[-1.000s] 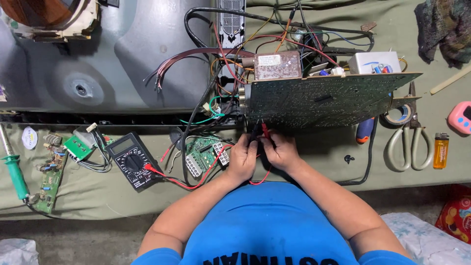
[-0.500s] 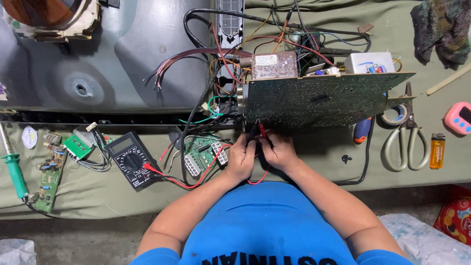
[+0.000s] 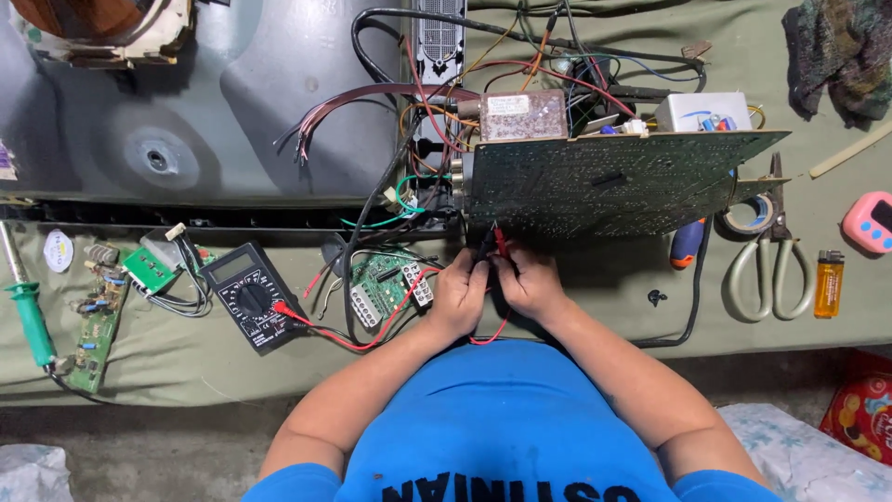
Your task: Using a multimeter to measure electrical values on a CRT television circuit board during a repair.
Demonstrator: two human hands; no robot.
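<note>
A large dark green circuit board stands tilted on the green cloth, solder side toward me. My left hand pinches a black probe and my right hand pinches a red probe. Both probe tips touch the board's lower left edge, close together. Red and black leads run left from my hands to a black multimeter lying on the cloth. A small green board with white connectors lies just left of my left hand.
A grey television back shell fills the top left, with loose wire bundles beside it. Left: a green soldering iron and small boards. Right: scissors, tape roll, blue-handled screwdriver, orange lighter, pink timer.
Both hands and the probes stay at the same spot on the board's lower edge. The view has shifted only slightly.
</note>
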